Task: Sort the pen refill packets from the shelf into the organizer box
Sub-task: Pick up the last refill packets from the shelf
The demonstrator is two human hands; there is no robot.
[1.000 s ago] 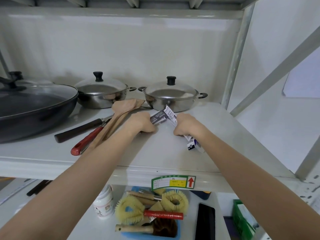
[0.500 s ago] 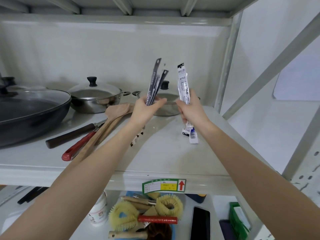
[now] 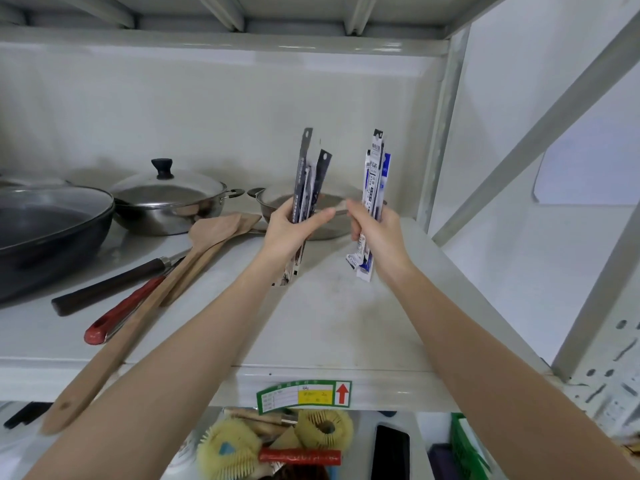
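Note:
My left hand (image 3: pixel 289 228) grips a bunch of dark grey pen refill packets (image 3: pixel 308 178), held upright above the white shelf (image 3: pixel 329 323). My right hand (image 3: pixel 379 233) grips a bunch of white and blue pen refill packets (image 3: pixel 375 174), also upright, their lower ends hanging below my fist. The two hands are close together, a small gap apart, in front of a steel pot. No organizer box is in view.
On the shelf stand a black lidded pan (image 3: pixel 45 230), two steel lidded pots (image 3: pixel 169 199), wooden spatulas (image 3: pixel 211 240), and utensils with dark and red handles (image 3: pixel 117 310). A shelf post (image 3: pixel 440 140) rises at the right. Below lie yellow brushes (image 3: pixel 277 441) and a green basket (image 3: pixel 464 448).
Both hands lifted the packets off the shelf a second ago and hold them upright. Since half a second ago they have barely moved; the right bunch fanned out slightly.

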